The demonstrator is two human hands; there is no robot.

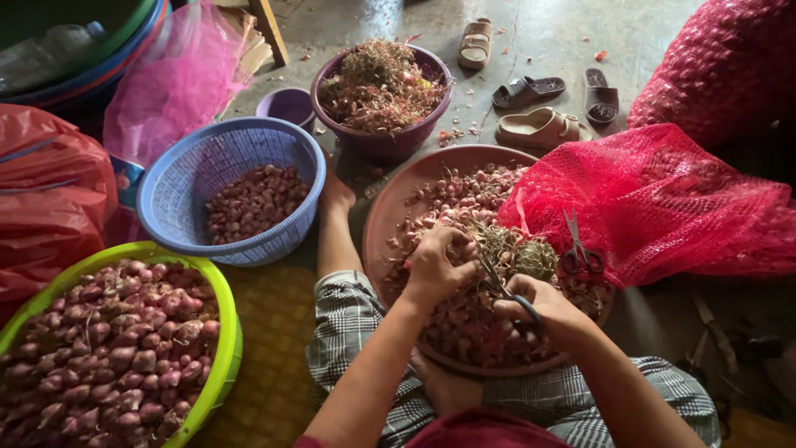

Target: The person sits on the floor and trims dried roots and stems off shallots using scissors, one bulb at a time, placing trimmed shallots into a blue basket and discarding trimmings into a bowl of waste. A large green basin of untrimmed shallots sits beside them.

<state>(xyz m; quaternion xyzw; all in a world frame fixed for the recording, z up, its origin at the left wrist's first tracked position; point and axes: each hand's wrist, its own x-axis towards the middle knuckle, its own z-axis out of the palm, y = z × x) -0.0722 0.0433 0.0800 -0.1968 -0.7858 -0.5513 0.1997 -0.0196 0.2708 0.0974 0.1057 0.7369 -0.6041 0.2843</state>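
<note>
My left hand [435, 264] is closed on a bunch of shallots with dry roots [507, 249], held over a wide brown tray [390, 207] that rests on my lap. My right hand [543, 305] grips scissors [503, 286] whose blades point up into the bunch's dry tops. The tray is piled with untrimmed shallots [464, 199]. A second pair of scissors [578, 249] lies on the red mesh sack [655, 203] that drapes over the tray's right side.
A blue basket [178, 191] of small shallots and a green basket [224, 332] of larger ones stand at my left. A purple bowl [431, 112] of trimmings sits beyond the tray. Sandals [539, 126] lie on the floor, and another red sack [730, 58] fills the far right.
</note>
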